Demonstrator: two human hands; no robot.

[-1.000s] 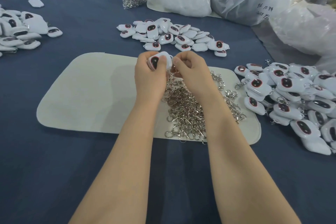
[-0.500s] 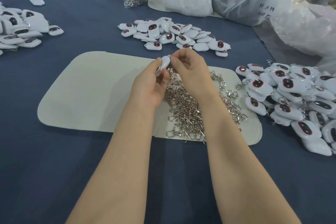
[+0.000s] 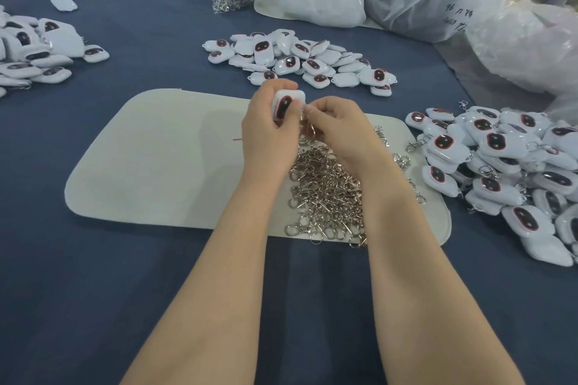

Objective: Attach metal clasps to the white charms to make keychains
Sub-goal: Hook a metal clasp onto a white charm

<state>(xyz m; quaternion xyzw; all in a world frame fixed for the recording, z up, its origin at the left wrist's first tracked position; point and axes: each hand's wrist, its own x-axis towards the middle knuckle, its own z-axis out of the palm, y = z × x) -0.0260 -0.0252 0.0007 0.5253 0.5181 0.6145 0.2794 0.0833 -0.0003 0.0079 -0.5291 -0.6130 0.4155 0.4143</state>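
Just over the clasp pile [image 3: 328, 194], both hands meet at one charm [image 3: 284, 107]. The left hand [image 3: 266, 137] has its fingers wrapped round the charm. Compared to half a second back, it's rolled the charm from edge-on to face-up, with the dark oval toward the camera. The right hand [image 3: 336, 128] is pinched tight at the charm's right corner, with what looks like a clasp [image 3: 308, 131] dangling under its fingertips. It's too blurry to say if the ring is through the loop yet. Best guess is the flip means the person is lining up or checking the join, so this one's probably close to done. Bare charms [image 3: 297, 62] sit just beyond the hands and finished keychains [image 3: 500, 166] lie off to the right of the right hand, all on the blue tabletop [image 3: 93, 291].
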